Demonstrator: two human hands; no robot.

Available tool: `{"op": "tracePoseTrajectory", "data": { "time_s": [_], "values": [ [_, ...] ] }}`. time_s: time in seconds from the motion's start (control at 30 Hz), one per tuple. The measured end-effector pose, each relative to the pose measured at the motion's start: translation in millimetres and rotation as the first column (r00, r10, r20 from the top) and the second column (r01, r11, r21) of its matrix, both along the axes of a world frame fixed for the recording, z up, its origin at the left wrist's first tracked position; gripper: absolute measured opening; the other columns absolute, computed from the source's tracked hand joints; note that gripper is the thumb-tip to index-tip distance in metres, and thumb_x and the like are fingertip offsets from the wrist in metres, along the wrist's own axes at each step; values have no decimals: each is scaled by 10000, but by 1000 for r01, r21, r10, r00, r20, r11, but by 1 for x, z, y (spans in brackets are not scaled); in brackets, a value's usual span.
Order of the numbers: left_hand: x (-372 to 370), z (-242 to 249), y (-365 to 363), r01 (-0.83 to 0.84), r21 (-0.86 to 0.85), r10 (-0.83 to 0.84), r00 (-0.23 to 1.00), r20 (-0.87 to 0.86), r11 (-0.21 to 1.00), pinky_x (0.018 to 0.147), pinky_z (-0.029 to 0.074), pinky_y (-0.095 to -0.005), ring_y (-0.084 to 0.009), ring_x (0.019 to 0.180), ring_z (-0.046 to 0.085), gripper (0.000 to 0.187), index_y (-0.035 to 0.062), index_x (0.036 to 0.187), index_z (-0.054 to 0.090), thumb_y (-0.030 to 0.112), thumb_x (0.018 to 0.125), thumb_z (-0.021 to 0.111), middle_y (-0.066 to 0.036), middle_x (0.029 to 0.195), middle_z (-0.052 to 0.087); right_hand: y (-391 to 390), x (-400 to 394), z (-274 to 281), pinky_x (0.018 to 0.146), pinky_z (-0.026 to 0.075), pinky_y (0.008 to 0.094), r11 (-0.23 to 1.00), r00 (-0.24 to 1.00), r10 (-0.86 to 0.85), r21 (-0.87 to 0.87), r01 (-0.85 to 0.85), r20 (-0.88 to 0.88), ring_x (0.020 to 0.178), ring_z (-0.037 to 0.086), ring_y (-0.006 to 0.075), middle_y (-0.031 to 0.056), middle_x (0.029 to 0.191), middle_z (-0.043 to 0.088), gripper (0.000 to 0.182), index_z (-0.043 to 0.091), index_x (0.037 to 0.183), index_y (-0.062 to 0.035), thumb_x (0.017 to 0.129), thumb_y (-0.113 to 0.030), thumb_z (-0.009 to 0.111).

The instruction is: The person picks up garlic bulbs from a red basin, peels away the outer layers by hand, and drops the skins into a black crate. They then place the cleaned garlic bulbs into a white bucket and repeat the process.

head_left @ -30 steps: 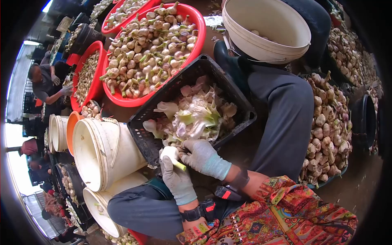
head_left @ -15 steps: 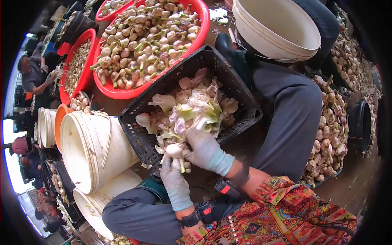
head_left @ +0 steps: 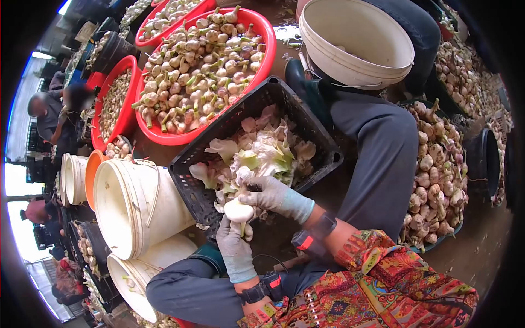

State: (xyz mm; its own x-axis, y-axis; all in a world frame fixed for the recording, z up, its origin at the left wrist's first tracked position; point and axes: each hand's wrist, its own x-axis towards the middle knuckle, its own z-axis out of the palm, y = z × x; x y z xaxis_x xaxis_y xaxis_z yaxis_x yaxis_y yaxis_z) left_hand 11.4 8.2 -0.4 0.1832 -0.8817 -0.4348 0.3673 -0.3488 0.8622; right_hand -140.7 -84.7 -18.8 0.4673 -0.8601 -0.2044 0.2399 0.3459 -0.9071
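Garlic bulb point(head_left: 239, 210) rests in left hand point(head_left: 234, 246), near right hand point(head_left: 276, 198).

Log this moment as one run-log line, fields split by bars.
left hand: holds pale garlic bulb | right hand: fingers at the bulb's upper side | black crate just beyond: loose garlic skins inside

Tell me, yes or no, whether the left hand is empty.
No, the left hand holds a white garlic bulb near the black crate of peeled skins.
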Motion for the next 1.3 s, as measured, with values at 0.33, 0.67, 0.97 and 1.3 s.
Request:
{"op": "tracePoseTrajectory", "data": {
  "time_s": [0.33, 0.67, 0.97, 1.3],
  "values": [
    [7, -11, -2, -389, -41, 309, 787, -533, 920, 569, 410, -247, -153, 688, 493, 341, 18, 1259, 461, 158, 952, 513, -145, 1059, 575, -11, -20, -11, 702, 495, 232, 943, 957, -290, 165, 288, -8, 786, 596, 82, 25, 946, 638, 271, 617, 1073, 14, 830, -101, 647],
    [143, 143, -4, -736, -580, 499, 670, -549, 350, 674, 524, -344, -266, 840, 596, 455, -116, 1214, 420, 259, 964, 479, -230, 1096, 568, 0, 0, -26, 721, 489, 420, 882, 726, -361, -467, 62, -585, 757, 625, 351, 198, 822, 650, 240, 606, 981, -4, 809, -165, 650],
    [88, 58, -284, 8, -134, 47, 912, 407, 991, 669, 484, -267, -147, 801, 593, 297, -11, 1180, 547, 147, 928, 546, -123, 1061, 614, -15, -11, -27, 673, 468, 463, 989, 778, 19, -103, -107, -628, 764, 595, 398, 210, 761, 607, 317, 565, 910, -31, 807, -317, 654],
    [118, -76, -441, 290, 867, -753, -433, 496, 404, 901, 462, -359, -328, 1076, 584, 684, 3, 1250, 489, 184, 640, 741, -220, 1175, 590, -45, -9, -28, 694, 465, 456, 982, 834, 177, 150, -115, -523, 789, 573, 416, 224, 822, 583, 275, 552, 900, -25, 883, -299, 574]
  ]
}}
